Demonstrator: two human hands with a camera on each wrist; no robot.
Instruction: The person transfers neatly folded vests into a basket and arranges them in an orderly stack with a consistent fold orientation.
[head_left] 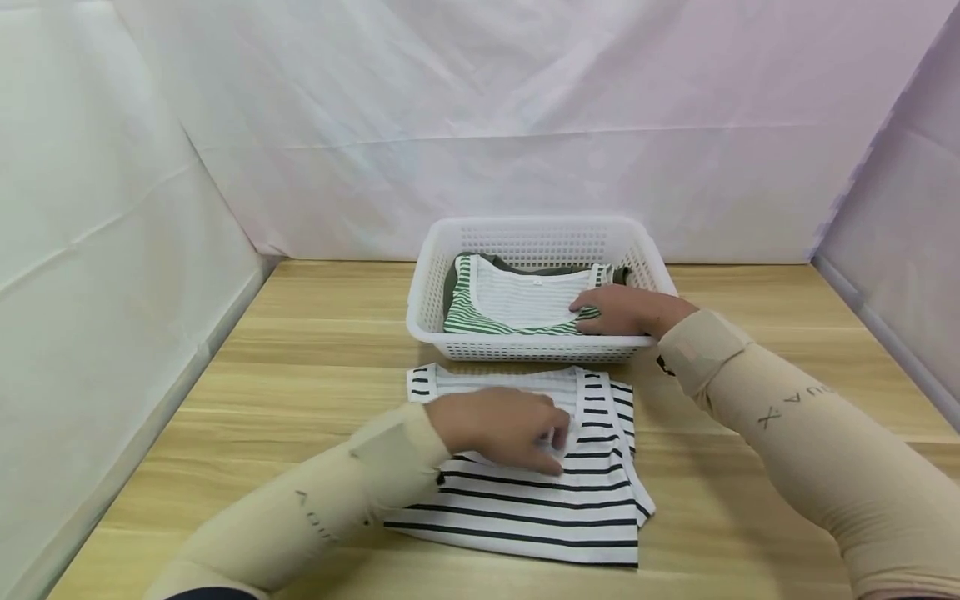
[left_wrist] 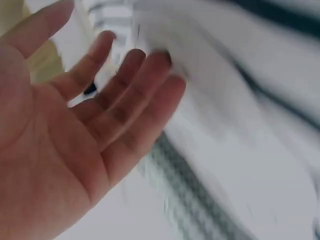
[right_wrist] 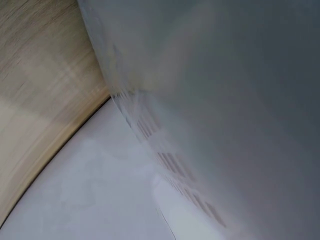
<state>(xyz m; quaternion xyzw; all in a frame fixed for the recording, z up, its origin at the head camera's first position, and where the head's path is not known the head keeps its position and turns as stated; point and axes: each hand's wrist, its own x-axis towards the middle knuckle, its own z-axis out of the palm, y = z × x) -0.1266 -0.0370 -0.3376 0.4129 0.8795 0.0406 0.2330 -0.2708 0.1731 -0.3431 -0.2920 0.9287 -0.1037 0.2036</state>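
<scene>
A white tank top with black stripes lies on the table in front of the basket. My left hand is over its neckline, fingers loosely bent and holding nothing; the left wrist view shows the palm and spread fingers close to the cloth. Behind it stands a white plastic basket holding a folded green-striped white top. A dark olive garment peeks out beneath that top. My right hand reaches over the basket's front right rim, its fingers resting on the green-striped top. The basket's side blurs across the right wrist view.
The wooden table extends to both sides of the basket. White cloth walls enclose it at the back, left and right, with the basket near the back wall. The basket's raised rim lies under my right wrist.
</scene>
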